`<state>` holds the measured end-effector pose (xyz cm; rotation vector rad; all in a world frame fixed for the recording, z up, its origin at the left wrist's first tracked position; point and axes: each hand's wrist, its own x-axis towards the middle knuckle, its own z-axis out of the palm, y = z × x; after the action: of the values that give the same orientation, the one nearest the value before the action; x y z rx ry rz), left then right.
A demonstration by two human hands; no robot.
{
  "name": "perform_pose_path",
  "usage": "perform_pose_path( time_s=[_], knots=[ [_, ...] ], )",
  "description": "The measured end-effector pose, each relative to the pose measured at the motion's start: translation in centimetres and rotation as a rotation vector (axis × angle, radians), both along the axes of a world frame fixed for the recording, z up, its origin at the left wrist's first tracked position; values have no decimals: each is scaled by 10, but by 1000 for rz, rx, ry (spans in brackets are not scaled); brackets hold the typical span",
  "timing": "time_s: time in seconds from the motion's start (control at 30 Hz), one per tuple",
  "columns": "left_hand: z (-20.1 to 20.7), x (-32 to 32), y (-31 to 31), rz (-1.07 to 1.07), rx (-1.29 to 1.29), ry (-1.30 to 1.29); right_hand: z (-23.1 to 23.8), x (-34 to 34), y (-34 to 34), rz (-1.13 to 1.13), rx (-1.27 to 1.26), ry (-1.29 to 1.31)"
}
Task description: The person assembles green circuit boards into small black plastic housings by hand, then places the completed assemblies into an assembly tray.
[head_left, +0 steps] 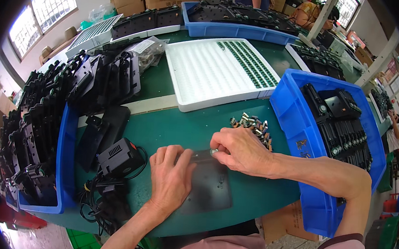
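A dark, flat plastic panel [208,184] lies on the green table in front of me, slightly blurred. My left hand [171,176] grips its left side, fingers curled at the upper edge. With thumb and forefinger, my right hand [244,152] pinches a small, shiny, pale piece [213,151] at the panel's upper right corner; its exact kind is too small to tell. Just beyond my right hand sits a loose pile of small metal clip-like parts [258,127], some silvery and some copper-coloured.
A white tray [187,105] holds rows of small green parts. Blue bins [66,160] with black plastic parts stand at left, at far back, and at right [284,101]. Left of me are a black power adapter [121,157] with cables and black panels [114,119]. Other people work behind.
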<state>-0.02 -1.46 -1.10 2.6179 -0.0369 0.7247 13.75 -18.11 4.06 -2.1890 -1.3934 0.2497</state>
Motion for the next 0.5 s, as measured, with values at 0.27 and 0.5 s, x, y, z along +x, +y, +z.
perform_pose_path(
  time_s=[0.27,0.5],
  knots=[
    [3,5,2,19,10,5,14,12,7,-81,-30,177],
    [4,3,0,18,4,17,19,20,5,-76,-29,141]
  ],
)
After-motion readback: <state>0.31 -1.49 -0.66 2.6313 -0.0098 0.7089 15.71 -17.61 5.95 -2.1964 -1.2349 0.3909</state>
